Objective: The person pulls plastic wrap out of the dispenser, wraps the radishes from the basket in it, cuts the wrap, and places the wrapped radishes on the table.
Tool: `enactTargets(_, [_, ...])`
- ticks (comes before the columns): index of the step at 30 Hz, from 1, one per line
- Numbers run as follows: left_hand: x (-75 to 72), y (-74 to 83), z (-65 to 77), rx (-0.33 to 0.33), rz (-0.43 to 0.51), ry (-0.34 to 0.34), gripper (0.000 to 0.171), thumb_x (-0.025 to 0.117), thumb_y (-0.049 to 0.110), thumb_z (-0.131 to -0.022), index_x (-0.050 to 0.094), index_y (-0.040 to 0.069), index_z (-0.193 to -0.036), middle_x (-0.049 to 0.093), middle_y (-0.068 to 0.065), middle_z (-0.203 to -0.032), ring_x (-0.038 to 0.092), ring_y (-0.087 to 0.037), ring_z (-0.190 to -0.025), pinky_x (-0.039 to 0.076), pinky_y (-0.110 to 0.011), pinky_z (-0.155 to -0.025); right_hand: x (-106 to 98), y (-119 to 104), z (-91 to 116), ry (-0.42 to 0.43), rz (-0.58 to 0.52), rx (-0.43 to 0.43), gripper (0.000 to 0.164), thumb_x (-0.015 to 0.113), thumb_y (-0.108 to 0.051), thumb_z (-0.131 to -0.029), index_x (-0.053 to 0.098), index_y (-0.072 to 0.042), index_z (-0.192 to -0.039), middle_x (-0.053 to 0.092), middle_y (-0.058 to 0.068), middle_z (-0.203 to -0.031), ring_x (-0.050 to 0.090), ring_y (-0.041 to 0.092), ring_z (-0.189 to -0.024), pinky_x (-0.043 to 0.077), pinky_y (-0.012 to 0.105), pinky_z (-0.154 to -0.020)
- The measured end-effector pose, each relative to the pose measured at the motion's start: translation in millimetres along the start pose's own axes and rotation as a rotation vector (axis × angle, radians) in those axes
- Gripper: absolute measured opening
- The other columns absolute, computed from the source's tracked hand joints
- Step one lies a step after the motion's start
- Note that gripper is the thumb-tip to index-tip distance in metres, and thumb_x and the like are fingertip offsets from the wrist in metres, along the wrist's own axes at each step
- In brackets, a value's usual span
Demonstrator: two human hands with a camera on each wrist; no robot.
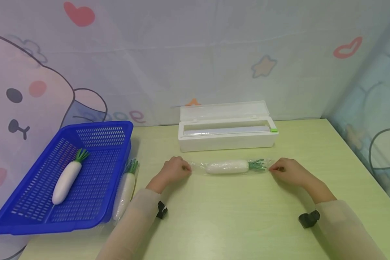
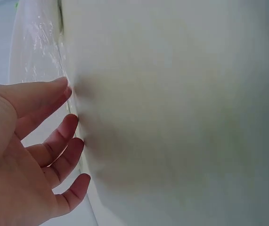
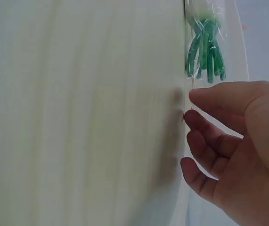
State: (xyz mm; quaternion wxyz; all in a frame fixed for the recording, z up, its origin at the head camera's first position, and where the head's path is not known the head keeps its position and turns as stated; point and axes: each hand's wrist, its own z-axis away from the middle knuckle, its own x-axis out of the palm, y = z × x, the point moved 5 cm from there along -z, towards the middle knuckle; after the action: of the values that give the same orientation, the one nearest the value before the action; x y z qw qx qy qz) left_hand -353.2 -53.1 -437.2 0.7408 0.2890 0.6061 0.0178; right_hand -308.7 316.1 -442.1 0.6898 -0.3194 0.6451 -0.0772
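A white radish point(image 1: 227, 167) with a green leafy top point(image 1: 257, 165) lies across the table, wrapped in clear plastic film point(image 1: 197, 167). At the film's left end, my left hand point(image 1: 174, 169) pinches it between thumb and forefinger. My right hand point(image 1: 290, 172) pinches the opposite end, just past the leaves. Seen from the left wrist, the crinkled film point(image 2: 40, 44) runs up from the thumb tip, and the other fingers curl loosely. In the right wrist view, the green stalks point(image 3: 207, 54) show through the film above my thumb.
Behind the radish stands a white film box point(image 1: 227, 142), lid up, a roll inside. At left, a blue basket point(image 1: 129, 139) holds one unwrapped radish point(image 1: 66, 182). Another film-wrapped radish point(image 1: 125, 195) lies against the basket's right side. A printed cloth point(image 1: 169, 54) hangs behind the table.
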Motion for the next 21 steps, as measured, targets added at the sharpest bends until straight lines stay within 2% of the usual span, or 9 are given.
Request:
enactTargets(4, [-1.9, -4.0, 5.1, -0.06, 0.141, -0.01, 0.019, 0.066, 0.016, -0.088, 0.075, 0.008, -0.102, 0.071, -0.006, -0.107, 0.062, -0.025, -0.106, 0.045, -0.045, -0.094, -1.6, 6.3, 4.9, -0.009, -0.089, 0.097, 0.023, 0.06, -0.013, -0.094, 0.069, 0.002, -0.109, 0.068, 0.016, -0.104, 0.063, 0.031, -0.098, 0.051, 0.044, -0.083])
enactTargets(7, [-5.4, -6.8, 9.1, -0.092, 0.231, 0.02, 0.02, 0.066, 0.016, -0.088, 0.073, 0.004, -0.103, 0.07, -0.009, -0.105, 0.062, -0.024, -0.098, 0.049, -0.039, -0.087, -5.4, 9.1, 8.8, -0.002, -0.122, 0.129, 0.03, 0.058, -0.017, -0.096, 0.063, 0.003, -0.118, 0.067, 0.016, -0.107, 0.061, 0.029, -0.098, 0.05, 0.041, -0.082])
enactTargets(9, [-9.3, -5.8, 11.4, -0.089, 0.244, 0.065, 0.019, 0.067, 0.015, -0.087, 0.07, 0.003, -0.101, 0.067, -0.009, -0.101, 0.06, -0.023, -0.091, 0.049, -0.038, -0.081, -10.0, 9.2, 11.2, 0.033, -0.125, 0.126, 0.033, 0.058, -0.017, -0.097, 0.06, 0.004, -0.122, 0.065, 0.016, -0.108, 0.059, 0.028, -0.096, 0.049, 0.038, -0.077])
enactTargets(12, [-14.9, 2.2, 14.6, -0.037, 0.183, 0.143, 0.018, 0.069, 0.017, -0.087, 0.066, 0.005, -0.1, 0.063, -0.008, -0.099, 0.056, -0.024, -0.09, 0.046, -0.04, -0.081, -16.9, 5.7, 12.8, 0.112, -0.097, 0.081, 0.036, 0.059, -0.017, -0.096, 0.057, 0.004, -0.125, 0.062, 0.019, -0.114, 0.057, 0.029, -0.095, 0.047, 0.035, -0.072])
enactTargets(15, [-15.2, 19.7, 17.6, 0.078, 0.065, 0.185, 0.027, 0.07, 0.018, -0.086, 0.063, 0.006, -0.109, 0.061, -0.009, -0.108, 0.053, -0.029, -0.1, 0.041, -0.047, -0.087, -20.1, -1.5, 10.4, 0.16, -0.067, 0.007, 0.041, 0.063, -0.018, -0.094, 0.055, 0.004, -0.128, 0.056, 0.022, -0.124, 0.056, 0.034, -0.099, 0.047, 0.04, -0.074])
enactTargets(18, [-8.1, 37.0, 19.4, 0.174, -0.063, 0.168, 0.04, 0.071, 0.021, -0.086, 0.059, 0.009, -0.122, 0.058, -0.009, -0.119, 0.049, -0.031, -0.113, 0.038, -0.051, -0.09, -16.3, -8.3, 4.3, 0.127, -0.04, -0.047, 0.05, 0.068, -0.02, -0.091, 0.052, 0.005, -0.131, 0.052, 0.025, -0.13, 0.052, 0.041, -0.108, 0.045, 0.052, -0.085])
enactTargets(21, [-0.2, 46.8, 19.3, 0.201, -0.196, 0.121, 0.047, 0.071, 0.024, -0.086, 0.056, 0.009, -0.129, 0.057, -0.009, -0.125, 0.048, -0.03, -0.117, 0.037, -0.051, -0.091, -8.4, -12.5, -1.9, 0.064, 0.008, -0.073, 0.057, 0.071, -0.022, -0.088, 0.051, 0.007, -0.133, 0.05, 0.028, -0.132, 0.046, 0.046, -0.116, 0.039, 0.059, -0.095])
